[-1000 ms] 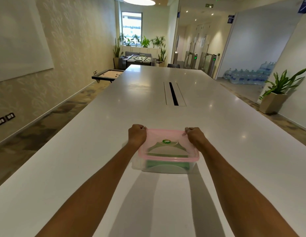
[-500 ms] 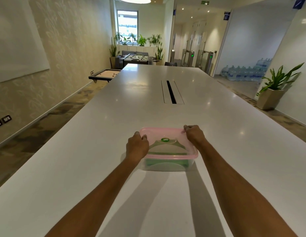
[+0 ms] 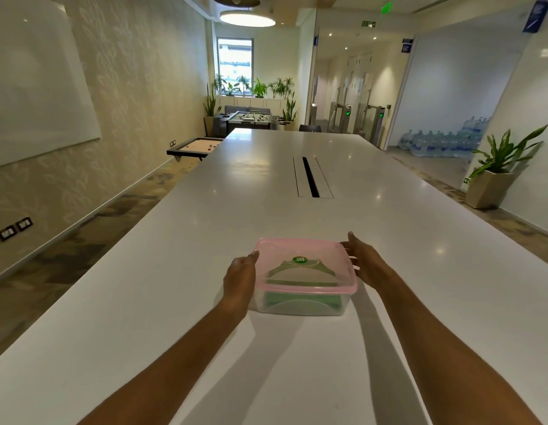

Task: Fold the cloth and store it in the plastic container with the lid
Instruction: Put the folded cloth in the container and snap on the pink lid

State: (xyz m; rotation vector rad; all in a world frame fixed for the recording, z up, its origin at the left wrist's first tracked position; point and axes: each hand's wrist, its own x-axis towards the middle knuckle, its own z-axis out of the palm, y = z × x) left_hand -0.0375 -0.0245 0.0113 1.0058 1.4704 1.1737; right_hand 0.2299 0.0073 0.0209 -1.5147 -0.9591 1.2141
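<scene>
Long white table (image 3: 180,271), lidded container (image 3: 303,280), potted plant (image 3: 496,167)

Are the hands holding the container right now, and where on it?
No grip: left hand and right hand lie open against the container's left and right sides.

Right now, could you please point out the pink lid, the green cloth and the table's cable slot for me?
pink lid (image 3: 325,251): head view, on its flat top, far right part.
green cloth (image 3: 300,297): head view, seen through the clear front wall.
cable slot (image 3: 310,180): head view, middle of the dark opening.
</scene>
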